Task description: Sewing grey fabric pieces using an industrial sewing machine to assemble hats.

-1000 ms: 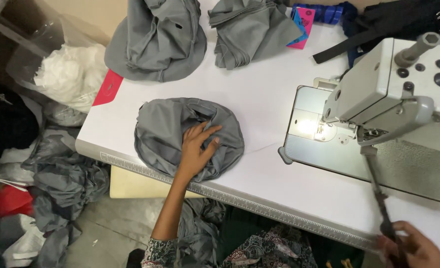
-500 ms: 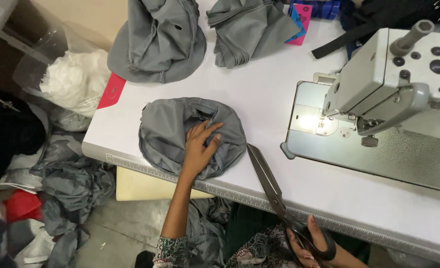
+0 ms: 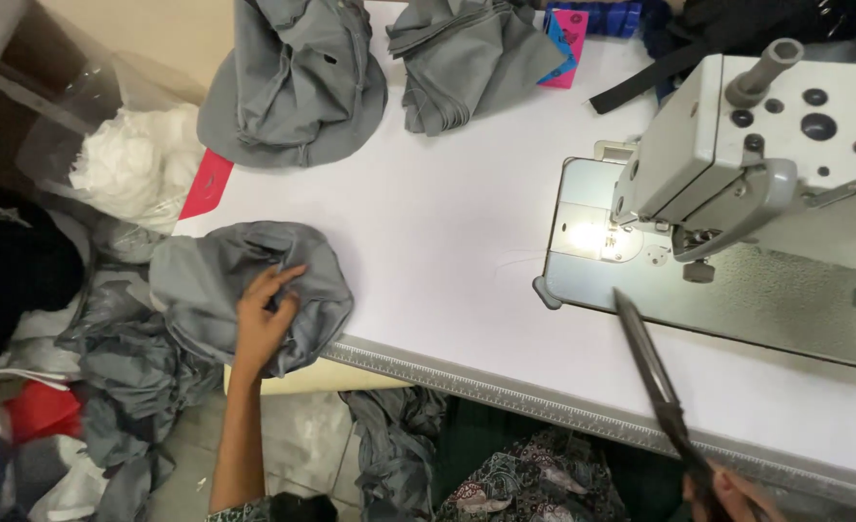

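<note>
While my left hand (image 3: 266, 317) presses flat with spread fingers on a crumpled grey fabric piece (image 3: 244, 290), that piece hangs partly over the left edge of the white table (image 3: 447, 251), at middle left of the frame. My right hand (image 3: 732, 488), at the bottom right edge and only partly in view, grips the handles of long dark scissors (image 3: 652, 372); their closed blades point up toward the sewing machine (image 3: 766, 164) at right, where a small lamp lights the needle plate. Two more grey fabric pieces (image 3: 298, 82) lie at the top of the table, with a pink card (image 3: 563, 34) beside them. A clear bag of white stuffing (image 3: 128, 164) sits at upper left, and grey cloth scraps (image 3: 109, 387) pile below the table at lower left.
</note>
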